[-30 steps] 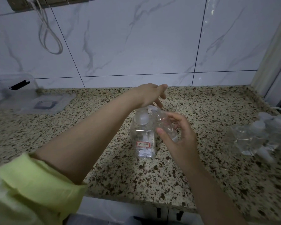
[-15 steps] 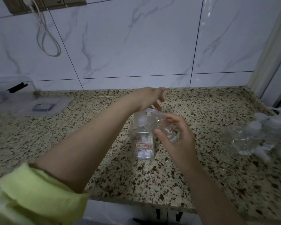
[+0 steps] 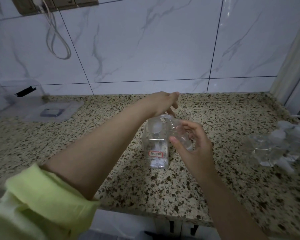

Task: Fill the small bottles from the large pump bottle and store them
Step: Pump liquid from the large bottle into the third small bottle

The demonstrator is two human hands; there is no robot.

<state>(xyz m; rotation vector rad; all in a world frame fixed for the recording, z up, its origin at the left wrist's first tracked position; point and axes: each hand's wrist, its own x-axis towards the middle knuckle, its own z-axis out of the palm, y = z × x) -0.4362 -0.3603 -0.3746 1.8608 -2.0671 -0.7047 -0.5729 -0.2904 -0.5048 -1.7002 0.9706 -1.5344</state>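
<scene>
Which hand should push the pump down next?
Probably the left hand: it rests right on top of the big pump bottle. The right hand is busy holding a small bottle tilted at the spout, so it likely should just keep that steady.

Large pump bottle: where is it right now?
Head view: the large pump bottle stands upright mid-counter, under the left hand on its pump. The right hand holds a small bottle tilted against its right side.
</scene>
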